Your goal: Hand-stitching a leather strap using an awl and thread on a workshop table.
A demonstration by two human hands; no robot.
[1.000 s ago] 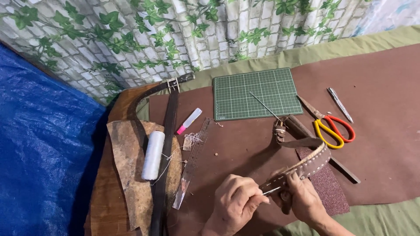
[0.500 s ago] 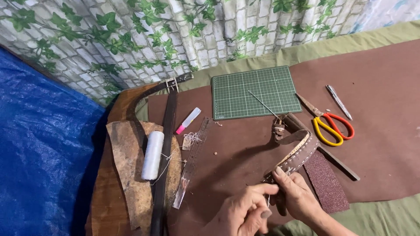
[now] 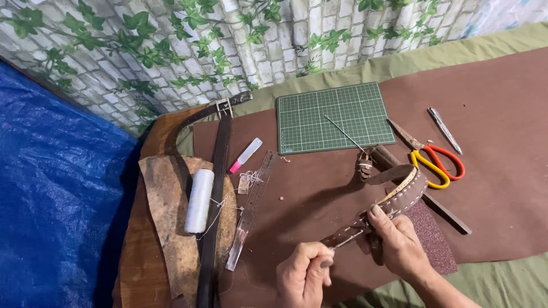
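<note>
Behind the work surface hangs a cloth printed with grey bricks and green ivy, and on the left lies a blue tarp (image 3: 51,188). Over the surface is spread a big brown leather sheet (image 3: 502,102). On it sit a green cutting mat (image 3: 334,117) and, to its right, scissors with red and yellow handles (image 3: 436,162). A white thread spool (image 3: 200,199) rests on a rough leather scrap, just beside a long dark belt (image 3: 220,171), and a clear ruler (image 3: 251,211) lies near them.

Low in the view, the right hand (image 3: 399,245) grips a stitched leather strap (image 3: 388,202) with the thumb on top, holding it raised over the leather sheet. The left hand (image 3: 302,276) is closed around a thin metal tool, probably an awl or needle, whose tip meets the near end of the strap.
</note>
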